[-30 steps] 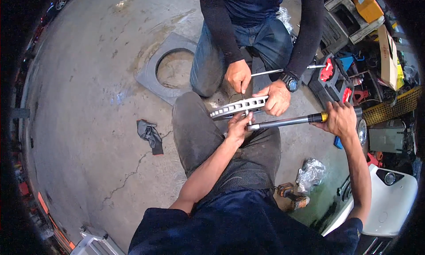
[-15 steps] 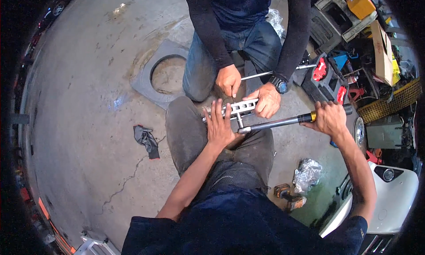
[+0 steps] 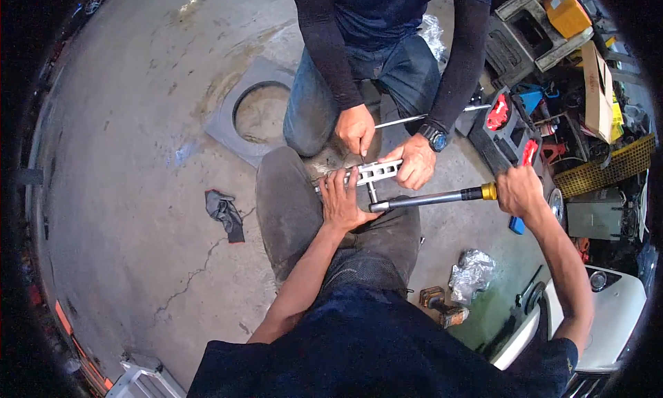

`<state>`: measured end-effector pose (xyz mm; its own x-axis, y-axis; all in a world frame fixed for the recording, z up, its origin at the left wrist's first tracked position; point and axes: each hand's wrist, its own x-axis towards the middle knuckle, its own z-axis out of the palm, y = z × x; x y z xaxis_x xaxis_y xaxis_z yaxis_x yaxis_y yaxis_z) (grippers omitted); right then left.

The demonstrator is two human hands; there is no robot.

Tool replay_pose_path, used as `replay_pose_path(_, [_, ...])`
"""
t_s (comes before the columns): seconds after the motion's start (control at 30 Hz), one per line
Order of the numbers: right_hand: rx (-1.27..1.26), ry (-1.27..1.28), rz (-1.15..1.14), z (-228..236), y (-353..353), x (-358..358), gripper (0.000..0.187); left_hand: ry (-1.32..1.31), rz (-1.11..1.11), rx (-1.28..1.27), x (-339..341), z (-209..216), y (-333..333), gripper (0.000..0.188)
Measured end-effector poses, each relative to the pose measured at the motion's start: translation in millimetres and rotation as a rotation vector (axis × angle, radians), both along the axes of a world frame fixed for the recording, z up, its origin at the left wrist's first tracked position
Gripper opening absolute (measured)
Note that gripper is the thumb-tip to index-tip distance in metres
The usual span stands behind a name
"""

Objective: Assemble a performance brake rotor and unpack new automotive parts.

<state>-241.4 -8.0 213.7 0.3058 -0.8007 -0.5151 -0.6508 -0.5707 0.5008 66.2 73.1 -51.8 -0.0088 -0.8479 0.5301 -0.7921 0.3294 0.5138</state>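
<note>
My left hand [image 3: 340,203] is closed around the near end of a silver slotted metal bar [image 3: 382,171] above my lap. Its thumb reaches toward the head of a long torque wrench [image 3: 429,199], whose socket extension [image 3: 373,190] meets the bar's side. My right hand [image 3: 521,191] is wrapped around the wrench's handle, just beyond a gold collar [image 3: 489,191]. Facing me, a kneeling person steadies the bar's far end with one hand [image 3: 417,162]. That person's other hand [image 3: 356,127] pinches something small and thin at the bar's top, mostly hidden by the fingers.
A grey glove [image 3: 225,215] and a square plate with a round hole [image 3: 229,115] lie on the concrete. At right are a cordless drill [image 3: 443,307], crumpled clear plastic [image 3: 472,276], a white car panel [image 3: 611,322] and a dark foam block with red parts [image 3: 503,132].
My right hand and the wrench handle have swung slightly toward me. The left thumb now stretches closer to the wrench head. The other person's hands stay at the bar.
</note>
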Motion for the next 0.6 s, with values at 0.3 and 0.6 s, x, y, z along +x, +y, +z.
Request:
replay_pose_path(0.3, [-0.178, -0.12, -0.032, -9.5, 5.1, 0.9, 0.019, 0.028, -0.025, -0.068, 2.6, 4.7, -3.7, 0.118])
replay_pose_path(0.6, [-0.088, -0.064, -0.134, 3.6, -0.5, 14.5, 0.013, 0.417, -0.256, 0.697, 43.6, 7.3, 32.2, 0.069])
